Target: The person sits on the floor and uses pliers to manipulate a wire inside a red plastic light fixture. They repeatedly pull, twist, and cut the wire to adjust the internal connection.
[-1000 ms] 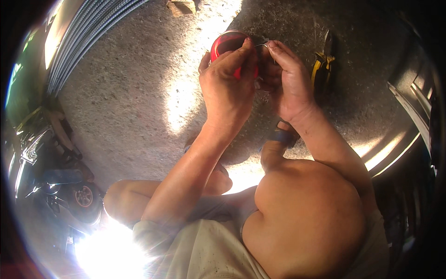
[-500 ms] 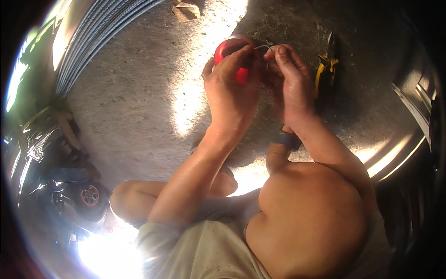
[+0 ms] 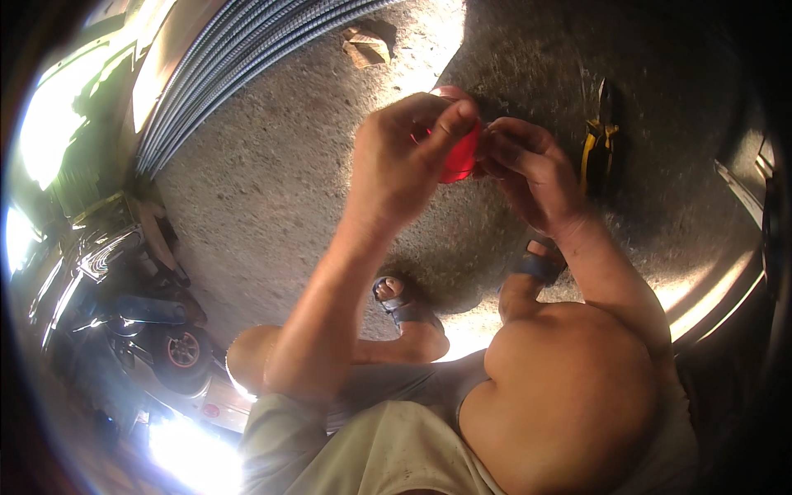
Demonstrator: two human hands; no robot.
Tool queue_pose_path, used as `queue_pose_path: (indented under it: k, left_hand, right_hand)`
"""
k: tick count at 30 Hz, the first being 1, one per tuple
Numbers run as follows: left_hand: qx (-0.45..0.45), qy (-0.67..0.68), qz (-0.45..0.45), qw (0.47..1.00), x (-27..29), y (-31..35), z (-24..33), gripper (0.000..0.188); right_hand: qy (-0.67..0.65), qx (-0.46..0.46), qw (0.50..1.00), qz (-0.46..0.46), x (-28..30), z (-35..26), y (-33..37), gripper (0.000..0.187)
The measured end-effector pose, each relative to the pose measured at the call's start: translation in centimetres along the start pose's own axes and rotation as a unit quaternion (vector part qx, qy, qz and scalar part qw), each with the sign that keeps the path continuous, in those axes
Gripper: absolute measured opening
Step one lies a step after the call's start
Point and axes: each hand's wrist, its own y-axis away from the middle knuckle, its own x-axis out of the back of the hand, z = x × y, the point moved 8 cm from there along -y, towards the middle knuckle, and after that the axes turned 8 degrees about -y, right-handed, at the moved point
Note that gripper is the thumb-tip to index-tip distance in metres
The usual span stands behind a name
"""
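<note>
A big bent bunch of ridged steel bars (image 3: 247, 66) lies up and left of the fingers. The left hand (image 3: 394, 157) is curled. The right hand (image 3: 535, 169) has bent fingers — I cannot tell if they pinch anything. Yellow-and-black pliers (image 3: 601, 130) lie to their right. The round red plastic piece (image 3: 462, 158) is gripped by the left fingers — just beside the right fingertips.

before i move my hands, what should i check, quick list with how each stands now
1. Left hand gripping the red round object: ok, held off the floor.
2. Right hand near it: ok, fingertips at its right side.
3. What the right fingertips pinch: cannot tell, hidden behind the fingers.
4. Pliers within view: ok, on the floor beyond the right hand.
5. Metal rods clear of both hands: ok, at upper left.
</note>
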Motion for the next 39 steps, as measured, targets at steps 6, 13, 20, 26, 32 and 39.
queue_pose_path:
  k: [6, 13, 20, 26, 32, 39]
  left_hand:
    - [0.043, -0.027, -0.058, 0.997, 1.0, -0.8, 0.5, 0.021]
    - [-0.218, -0.271, -0.007, 0.938, 0.7, 0.3, 6.4, 0.009]
    - [-0.005, -0.152, -0.036, 0.988, 0.1, -0.5, 2.9, 0.012]
    - [-0.118, -0.109, 0.146, 0.976, -0.5, 3.1, 1.8, 0.021]
    - [-0.072, -0.190, 0.139, 0.969, -3.4, 3.5, -0.4, 0.040]
    - [-0.074, -0.265, 0.220, 0.936, -4.0, 3.6, 0.1, 0.036]
  right_hand:
    - [0.053, -0.095, 0.993, 0.033, -0.8, 0.2, -0.3, 0.016]
    - [0.110, -0.171, 0.979, 0.025, -0.3, 0.4, -0.1, 0.016]
    - [0.174, -0.023, 0.979, 0.107, -2.1, -0.4, 0.0, 0.013]
    - [0.200, 0.035, 0.969, 0.137, -2.0, -2.3, -0.4, 0.013]
    - [0.340, 0.155, 0.922, 0.103, -3.0, -3.3, -0.5, 0.016]
    - [0.304, 0.062, 0.944, 0.112, -1.8, -3.7, -0.7, 0.015]
